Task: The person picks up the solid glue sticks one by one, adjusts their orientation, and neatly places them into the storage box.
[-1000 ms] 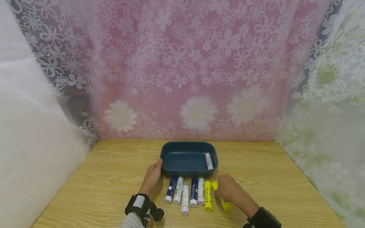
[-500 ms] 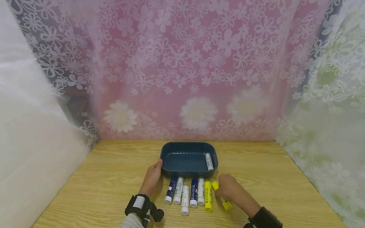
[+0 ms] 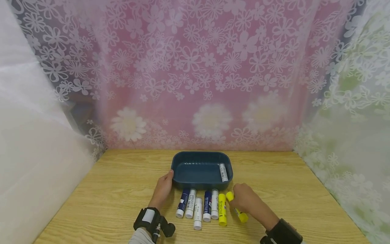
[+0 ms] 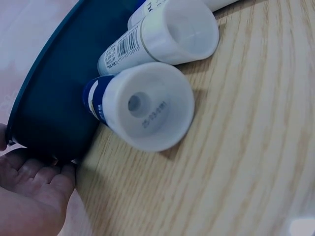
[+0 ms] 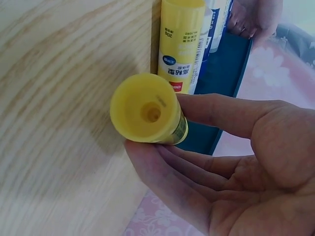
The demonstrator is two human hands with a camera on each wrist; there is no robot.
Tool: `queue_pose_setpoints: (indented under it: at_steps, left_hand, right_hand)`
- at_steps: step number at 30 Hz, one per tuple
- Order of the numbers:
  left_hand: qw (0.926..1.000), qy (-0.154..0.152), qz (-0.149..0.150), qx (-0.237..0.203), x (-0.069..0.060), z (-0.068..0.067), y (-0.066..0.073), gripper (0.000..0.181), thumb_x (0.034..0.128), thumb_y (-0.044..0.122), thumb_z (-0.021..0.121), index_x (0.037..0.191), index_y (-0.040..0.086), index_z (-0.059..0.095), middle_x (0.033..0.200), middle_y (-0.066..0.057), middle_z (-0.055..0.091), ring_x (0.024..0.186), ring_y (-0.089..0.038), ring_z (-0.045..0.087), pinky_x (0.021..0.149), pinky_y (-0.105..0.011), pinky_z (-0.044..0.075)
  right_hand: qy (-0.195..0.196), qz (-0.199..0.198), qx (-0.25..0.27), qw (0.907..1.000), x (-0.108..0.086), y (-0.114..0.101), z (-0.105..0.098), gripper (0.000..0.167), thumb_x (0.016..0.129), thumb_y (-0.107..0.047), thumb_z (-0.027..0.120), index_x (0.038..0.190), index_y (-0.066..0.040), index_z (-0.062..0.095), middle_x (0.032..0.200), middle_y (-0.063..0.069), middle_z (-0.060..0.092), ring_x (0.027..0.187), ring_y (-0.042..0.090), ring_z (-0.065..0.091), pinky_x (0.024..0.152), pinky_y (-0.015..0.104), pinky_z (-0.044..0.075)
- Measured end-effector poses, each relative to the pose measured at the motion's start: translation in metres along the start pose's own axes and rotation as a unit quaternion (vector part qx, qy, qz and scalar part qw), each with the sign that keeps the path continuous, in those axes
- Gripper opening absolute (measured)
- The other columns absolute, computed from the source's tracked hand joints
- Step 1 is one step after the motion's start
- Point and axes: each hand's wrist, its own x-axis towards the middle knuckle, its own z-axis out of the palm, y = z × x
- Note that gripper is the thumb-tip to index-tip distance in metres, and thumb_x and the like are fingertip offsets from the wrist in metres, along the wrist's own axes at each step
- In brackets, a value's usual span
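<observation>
A dark blue tray (image 3: pixel 198 186) stands at the table's middle with a white glue stick (image 3: pixel 223 173) lying in its right side. My left hand (image 3: pixel 163 189) holds the tray's left end, thumb at the rim and fingers curled beneath in the left wrist view. My right hand (image 3: pixel 246 200) pinches a yellow glue stick (image 5: pixel 147 110) between thumb and fingers; it lies slanted on the table. Beside it is another yellow stick (image 3: pixel 222 210). Left of that, white sticks (image 3: pixel 197 214) and dark blue ones (image 3: pixel 207 206) lie in a row before the tray.
The wooden table (image 3: pixel 122 176) reaches back to a pink flowered curtain (image 3: pixel 195 84). Pale sheeting (image 3: pixel 36 135) hangs on the left, and a green and white patterned curtain (image 3: pixel 350 152) on the right.
My right hand has shifted very slightly up and to the right over the yellow stick, which has barely moved. My left hand and the tray have stayed put.
</observation>
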Motion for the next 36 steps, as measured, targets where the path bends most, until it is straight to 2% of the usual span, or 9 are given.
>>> queue_pose_setpoints:
  at_steps: [14, 18, 24, 30, 36]
  left_hand:
    - [1.0, 0.001, -0.005, -0.002, 0.001, 0.0, -0.002, 0.068, 0.1088, 0.05, 0.034, 0.152, -0.002, 0.043, 0.16, -0.02, 0.038, 0.152, -0.041, 0.029, 0.123, -0.059, 0.024]
    - [1.0, 0.001, -0.003, -0.002, 0.002, 0.0, -0.002, 0.069, 0.1086, 0.051, 0.034, 0.151, -0.003, 0.043, 0.16, -0.02, 0.039, 0.151, -0.041, 0.029, 0.123, -0.059, 0.024]
    - [1.0, 0.0, -0.002, -0.006, 0.002, 0.0, -0.002, 0.069, 0.1085, 0.051, 0.035, 0.151, -0.003, 0.042, 0.16, -0.02, 0.038, 0.151, -0.041, 0.029, 0.123, -0.059, 0.024]
    - [0.9999, 0.0, -0.001, -0.016, 0.002, 0.001, -0.001, 0.068, 0.109, 0.049, 0.035, 0.151, -0.003, 0.043, 0.16, -0.02, 0.038, 0.152, -0.04, 0.028, 0.124, -0.058, 0.023]
    - [0.9999, 0.004, -0.008, -0.005, 0.001, 0.0, -0.001, 0.068, 0.1088, 0.05, 0.035, 0.152, -0.002, 0.042, 0.16, -0.02, 0.038, 0.152, -0.041, 0.028, 0.123, -0.059, 0.023]
  right_hand:
    - [-0.003, 0.006, -0.004, 1.0, -0.003, -0.008, -0.011, 0.021, 0.08, -0.009, 0.081, 0.079, -0.001, 0.062, 0.07, 0.007, 0.056, 0.058, 0.016, 0.056, 0.05, 0.023, 0.05]
    - [0.007, -0.008, -0.01, 0.9999, -0.005, -0.01, -0.017, 0.022, 0.079, -0.008, 0.08, 0.074, -0.002, 0.06, 0.066, 0.005, 0.054, 0.053, 0.015, 0.053, 0.046, 0.02, 0.045]
    - [0.019, -0.016, -0.016, 0.9996, -0.006, -0.013, -0.025, 0.027, 0.077, -0.006, 0.078, 0.063, -0.006, 0.055, 0.055, 0.0, 0.043, 0.045, 0.011, 0.045, 0.042, 0.017, 0.035]
    - [0.02, -0.018, -0.016, 0.9995, -0.007, -0.018, -0.034, 0.029, 0.078, -0.005, 0.076, 0.059, -0.007, 0.054, 0.052, -0.002, 0.04, 0.042, 0.011, 0.044, 0.042, 0.016, 0.034]
    - [0.026, -0.029, -0.019, 0.9991, -0.006, -0.026, -0.042, 0.027, 0.078, -0.004, 0.076, 0.061, -0.006, 0.056, 0.053, -0.002, 0.041, 0.045, 0.011, 0.046, 0.043, 0.017, 0.037]
